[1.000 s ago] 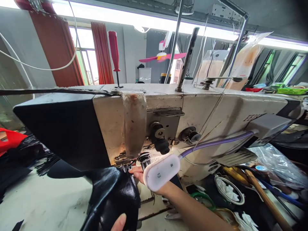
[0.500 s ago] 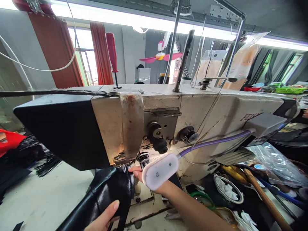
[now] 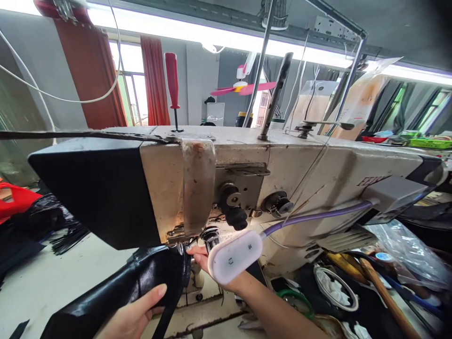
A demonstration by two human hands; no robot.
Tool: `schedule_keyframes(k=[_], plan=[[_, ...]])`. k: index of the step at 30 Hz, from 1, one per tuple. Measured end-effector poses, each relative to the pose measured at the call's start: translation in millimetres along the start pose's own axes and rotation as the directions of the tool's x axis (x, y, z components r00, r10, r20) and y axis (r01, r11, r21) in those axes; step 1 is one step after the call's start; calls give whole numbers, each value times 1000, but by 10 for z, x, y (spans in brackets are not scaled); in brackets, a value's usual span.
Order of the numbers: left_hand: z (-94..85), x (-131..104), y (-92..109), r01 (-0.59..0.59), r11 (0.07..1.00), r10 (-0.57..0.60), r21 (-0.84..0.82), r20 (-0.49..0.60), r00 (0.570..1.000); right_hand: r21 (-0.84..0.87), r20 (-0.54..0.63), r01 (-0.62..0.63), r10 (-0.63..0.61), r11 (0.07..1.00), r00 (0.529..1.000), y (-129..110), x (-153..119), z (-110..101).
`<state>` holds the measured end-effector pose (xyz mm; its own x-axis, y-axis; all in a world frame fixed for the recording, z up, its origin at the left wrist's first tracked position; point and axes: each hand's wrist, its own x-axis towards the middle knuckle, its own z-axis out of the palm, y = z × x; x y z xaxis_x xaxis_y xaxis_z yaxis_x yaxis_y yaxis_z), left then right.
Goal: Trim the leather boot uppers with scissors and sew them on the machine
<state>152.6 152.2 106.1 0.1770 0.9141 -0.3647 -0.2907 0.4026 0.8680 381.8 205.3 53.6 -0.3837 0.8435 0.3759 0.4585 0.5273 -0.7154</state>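
Observation:
A glossy black piece of material (image 3: 148, 273), leather-like, runs under the head of a sewing machine (image 3: 162, 174). My left hand (image 3: 137, 310) grips its near edge, thumb on top and fingers curled below. My right hand (image 3: 201, 256) is at the needle area, fingertips closed on the edge of the black material close to the presser foot. A white oval lamp (image 3: 236, 256) on a purple flexible neck (image 3: 318, 212) covers part of that hand. The needle itself is hard to make out.
A red-handled screwdriver (image 3: 172, 80) stands upright on the machine's top. Black scraps (image 3: 67, 230) lie on the table at left. On the right are green-handled scissors (image 3: 294, 301), a white oval holder (image 3: 335, 287), a wooden stick (image 3: 388, 296) and clear plastic (image 3: 406, 254).
My left hand has moved left and down slightly with the black material, which now spreads further left. My right hand stays by the needle area. The view has shifted a little.

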Motion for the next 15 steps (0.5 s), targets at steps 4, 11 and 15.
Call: schedule_keyframes(k=[4, 11, 15], plan=[[-51, 62, -130, 67, 998, -66, -16, 56, 996, 1, -21, 4, -4, 1000, 1000, 24, -5, 22], [-88, 228, -246, 36, 998, -30, -47, 130, 991, 2, -31, 7, -7, 1000, 1000, -19, 5, 11], [-23, 243, -274, -74, 996, 75, -48, 30, 997, 5, -26, -2, 2, 1000, 1000, -20, 10, 15]])
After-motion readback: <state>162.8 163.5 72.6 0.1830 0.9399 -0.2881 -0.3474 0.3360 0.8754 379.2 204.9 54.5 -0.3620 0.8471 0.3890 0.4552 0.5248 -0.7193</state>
